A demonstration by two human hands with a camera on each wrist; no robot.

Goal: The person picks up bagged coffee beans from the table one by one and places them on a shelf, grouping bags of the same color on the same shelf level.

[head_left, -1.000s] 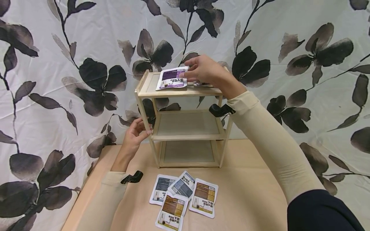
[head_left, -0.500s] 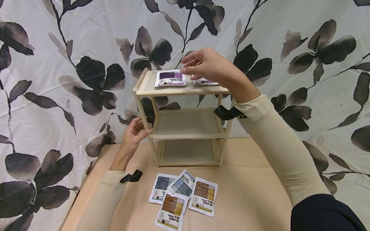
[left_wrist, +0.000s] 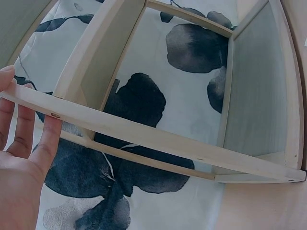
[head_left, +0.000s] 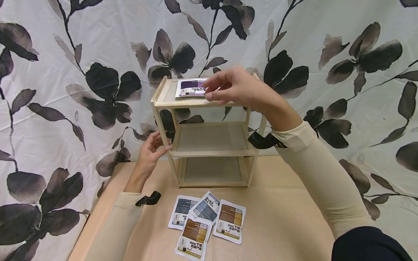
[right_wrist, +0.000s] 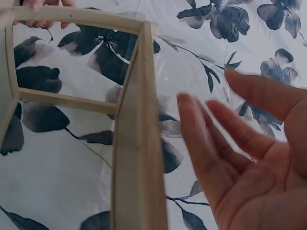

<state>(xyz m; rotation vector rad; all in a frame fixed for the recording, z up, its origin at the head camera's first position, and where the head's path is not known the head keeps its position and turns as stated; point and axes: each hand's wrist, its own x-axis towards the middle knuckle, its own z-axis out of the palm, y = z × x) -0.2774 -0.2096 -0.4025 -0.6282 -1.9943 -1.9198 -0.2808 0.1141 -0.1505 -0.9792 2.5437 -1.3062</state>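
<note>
A three-tier wooden shelf rack [head_left: 212, 138] stands against the floral backdrop. My left hand [head_left: 148, 156] grips its left front post; in the left wrist view the thumb and fingers [left_wrist: 48, 136] lie on either side of that post. Over the right part of the top tier hovers my right hand [head_left: 243, 90], holding nothing, its fingers loosely bent and apart. A white and purple pouch [head_left: 190, 88] lies flat on the top tier, just left of those fingertips. Whatever lies behind the right hand on that tier is hidden in the head view.
On the tabletop [head_left: 277, 210] in front of the rack, several pouches overlap: a brown one [head_left: 194, 237], another brown one [head_left: 229, 222], a dark grey-blue one [head_left: 183, 212] and a lighter blue one [head_left: 207, 206]. A floral cloth [head_left: 326, 119] hangs behind.
My right hand has let go of the purple pouch, which now lies flatter on the top tier. The hand rose, then came lower and slightly right. My left hand stays on the post.
</note>
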